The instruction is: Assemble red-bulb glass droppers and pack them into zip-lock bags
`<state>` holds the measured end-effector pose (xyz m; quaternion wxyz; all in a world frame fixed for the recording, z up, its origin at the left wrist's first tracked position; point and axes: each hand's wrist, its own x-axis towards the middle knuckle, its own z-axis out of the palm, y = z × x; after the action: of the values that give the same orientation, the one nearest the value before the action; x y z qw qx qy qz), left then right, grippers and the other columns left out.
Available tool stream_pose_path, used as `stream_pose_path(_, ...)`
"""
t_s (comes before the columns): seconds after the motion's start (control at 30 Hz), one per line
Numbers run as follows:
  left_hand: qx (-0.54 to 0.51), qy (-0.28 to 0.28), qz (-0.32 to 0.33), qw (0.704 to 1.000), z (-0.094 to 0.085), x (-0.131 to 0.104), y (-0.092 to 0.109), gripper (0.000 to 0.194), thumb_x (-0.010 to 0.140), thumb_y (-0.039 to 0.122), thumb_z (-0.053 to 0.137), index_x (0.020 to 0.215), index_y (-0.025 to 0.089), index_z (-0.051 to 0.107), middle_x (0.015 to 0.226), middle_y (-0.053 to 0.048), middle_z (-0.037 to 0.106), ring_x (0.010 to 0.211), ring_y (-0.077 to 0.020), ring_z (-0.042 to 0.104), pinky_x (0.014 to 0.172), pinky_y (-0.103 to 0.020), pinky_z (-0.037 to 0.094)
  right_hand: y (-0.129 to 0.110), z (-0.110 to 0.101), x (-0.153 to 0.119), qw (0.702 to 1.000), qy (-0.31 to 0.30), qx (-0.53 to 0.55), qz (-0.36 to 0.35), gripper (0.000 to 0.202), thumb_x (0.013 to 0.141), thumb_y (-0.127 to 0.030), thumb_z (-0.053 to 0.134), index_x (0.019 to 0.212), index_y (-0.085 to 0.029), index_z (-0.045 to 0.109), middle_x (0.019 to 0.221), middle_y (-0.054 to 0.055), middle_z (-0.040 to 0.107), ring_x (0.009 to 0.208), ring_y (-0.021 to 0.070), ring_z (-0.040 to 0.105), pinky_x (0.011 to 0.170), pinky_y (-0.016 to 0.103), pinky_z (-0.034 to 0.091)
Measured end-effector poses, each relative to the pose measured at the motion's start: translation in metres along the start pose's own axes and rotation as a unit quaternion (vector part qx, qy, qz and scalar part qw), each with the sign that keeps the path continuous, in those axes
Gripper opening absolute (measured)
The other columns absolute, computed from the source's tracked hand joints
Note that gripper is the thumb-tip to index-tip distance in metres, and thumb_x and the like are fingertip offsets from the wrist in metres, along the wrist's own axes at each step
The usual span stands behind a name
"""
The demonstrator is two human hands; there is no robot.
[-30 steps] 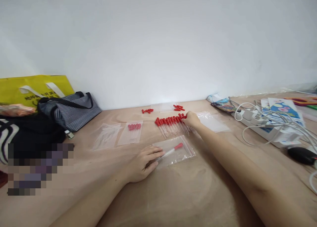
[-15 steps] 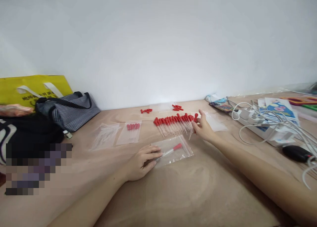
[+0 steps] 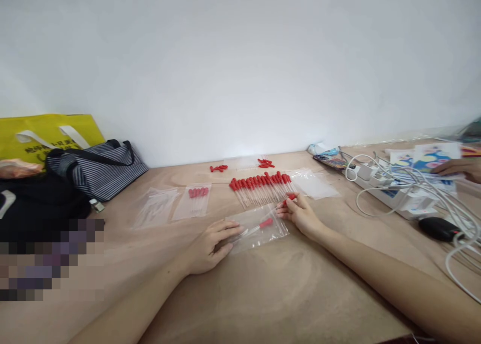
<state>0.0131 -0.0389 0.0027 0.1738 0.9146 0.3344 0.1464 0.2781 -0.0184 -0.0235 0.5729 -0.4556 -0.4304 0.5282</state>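
Observation:
My left hand (image 3: pixel 216 246) rests on the left end of a clear zip bag (image 3: pixel 255 239), its fingers apart. Inside the bag lies one dropper with a red bulb (image 3: pixel 266 223). At the bag's right, open end, my right hand (image 3: pixel 300 215) pinches another red-bulbed dropper (image 3: pixel 289 198) between its fingers, the tip pointing left. Just beyond, a row of several red-bulbed droppers (image 3: pixel 259 185) lies side by side on the table. A filled bag of several droppers (image 3: pixel 198 194) is to the left.
Flat clear bags (image 3: pixel 156 206) lie at left, more (image 3: pixel 315 184) at right. Loose red bulbs (image 3: pixel 218 168) are near the wall. A striped bag (image 3: pixel 101 168) stands left. A power strip (image 3: pixel 391 196) with cables is at right, where another person's hand (image 3: pixel 460 168) touches printed cards (image 3: pixel 436 158).
My right hand has lifted a dropper from the row's right end and brought it down and left to the bag's opening. Another person's hand has appeared at the right.

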Motion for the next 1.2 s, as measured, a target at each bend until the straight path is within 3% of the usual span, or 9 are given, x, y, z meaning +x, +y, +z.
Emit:
stream_pose_path(0.17, 0.013, 0.008, -0.015, 1.000, 0.000, -0.001, 0.000, 0.045, 0.081, 0.021, 0.044, 0.125, 0.024, 0.040, 0.127, -0.005, 0.047, 0.118, -0.0215, 0.039, 0.099, -0.042, 0.032, -0.002, 0.000, -0.003, 0.992, -0.094, -0.064, 0.050, 0.032, 0.068, -0.044, 0.056, 0.083, -0.021, 0.039, 0.046, -0.010, 0.044, 0.034, 0.0076, 0.043, 0.034, 0.019, 0.030)
stream_pose_path(0.27, 0.016, 0.002, -0.017, 1.000, 0.000, 0.000, 0.002, 0.043, 0.081, 0.021, 0.043, 0.125, 0.023, 0.041, 0.127, -0.005, 0.047, 0.118, -0.0214, 0.040, 0.099, -0.042, 0.032, -0.008, -0.002, -0.003, 0.980, -0.156, -0.099, 0.078, 0.034, 0.061, -0.042, 0.064, 0.077, -0.017, 0.048, 0.039, -0.011, 0.039, 0.031, 0.0046, 0.034, 0.033, 0.018, 0.021)
stream_pose_path(0.4, 0.013, 0.005, -0.013, 1.000, -0.001, 0.000, 0.004, 0.043, 0.081, 0.021, 0.043, 0.124, 0.024, 0.042, 0.127, -0.004, 0.047, 0.117, -0.0215, 0.040, 0.099, -0.042, 0.031, -0.012, -0.003, -0.003, 0.971, -0.184, -0.118, 0.099, 0.038, 0.061, -0.040, 0.066, 0.086, -0.012, 0.057, 0.046, -0.008, 0.048, 0.034, 0.0027, 0.035, 0.035, 0.018, 0.023)
stream_pose_path(0.53, 0.008, 0.009, -0.005, 1.000, -0.001, 0.001, 0.003, 0.043, 0.081, 0.020, 0.044, 0.124, 0.025, 0.042, 0.126, -0.003, 0.048, 0.116, -0.0207, 0.041, 0.099, -0.041, 0.031, -0.009, -0.001, -0.004, 0.968, -0.168, -0.160, 0.092, 0.039, 0.069, -0.038, 0.059, 0.100, -0.015, 0.052, 0.048, -0.008, 0.049, 0.031, 0.0032, 0.037, 0.032, 0.017, 0.023)
stream_pose_path(0.7, 0.002, 0.008, 0.005, 1.000, 0.001, 0.001, 0.000, 0.042, 0.082, 0.019, 0.044, 0.124, 0.025, 0.043, 0.126, -0.004, 0.047, 0.116, -0.0205, 0.041, 0.099, -0.041, 0.031, -0.007, 0.002, -0.005, 0.970, -0.130, -0.192, 0.071, 0.029, 0.066, -0.037, 0.062, 0.083, -0.016, 0.050, 0.058, -0.006, 0.054, 0.031, 0.0025, 0.039, 0.029, 0.015, 0.024)
stream_pose_path(0.9, 0.010, -0.006, -0.002, 1.000, 0.000, 0.000, 0.000, 0.040, 0.083, 0.021, 0.043, 0.122, 0.025, 0.045, 0.127, -0.004, 0.046, 0.118, -0.0206, 0.039, 0.099, -0.040, 0.031, -0.006, 0.002, -0.004, 0.943, -0.234, -0.231, 0.043, 0.032, 0.068, -0.045, 0.057, 0.064, -0.013, 0.058, 0.052, -0.003, 0.052, 0.037, 0.0028, 0.035, 0.034, 0.016, 0.029)
stream_pose_path(0.97, 0.010, -0.013, -0.007, 1.000, 0.000, 0.000, 0.000, 0.038, 0.084, 0.022, 0.042, 0.121, 0.026, 0.046, 0.128, -0.004, 0.045, 0.118, -0.0205, 0.038, 0.099, -0.040, 0.031, -0.004, 0.001, -0.004, 0.946, -0.225, -0.231, 0.040, 0.030, 0.068, -0.043, 0.058, 0.061, -0.014, 0.056, 0.047, -0.004, 0.048, 0.036, 0.0036, 0.035, 0.034, 0.017, 0.028)
stream_pose_path(1.1, 0.010, -0.019, -0.014, 1.000, -0.001, 0.000, 0.000, 0.034, 0.086, 0.027, 0.041, 0.120, 0.027, 0.048, 0.129, -0.003, 0.044, 0.119, -0.0209, 0.037, 0.100, -0.041, 0.031, -0.003, -0.002, 0.003, 0.956, -0.136, -0.259, 0.024, 0.021, 0.070, -0.035, 0.054, 0.065, -0.015, 0.055, 0.044, -0.005, 0.046, 0.035, 0.0059, 0.037, 0.036, 0.019, 0.029)
stream_pose_path(1.2, 0.009, -0.013, -0.011, 1.000, 0.000, 0.000, 0.000, 0.034, 0.085, 0.029, 0.043, 0.118, 0.026, 0.050, 0.128, -0.004, 0.045, 0.119, -0.0215, 0.038, 0.099, -0.041, 0.031, -0.010, -0.005, 0.019, 0.930, -0.043, -0.359, -0.067, 0.011, 0.070, -0.026, 0.053, 0.065, -0.016, 0.055, 0.055, -0.001, 0.056, 0.047, 0.0093, 0.048, 0.046, 0.021, 0.036)
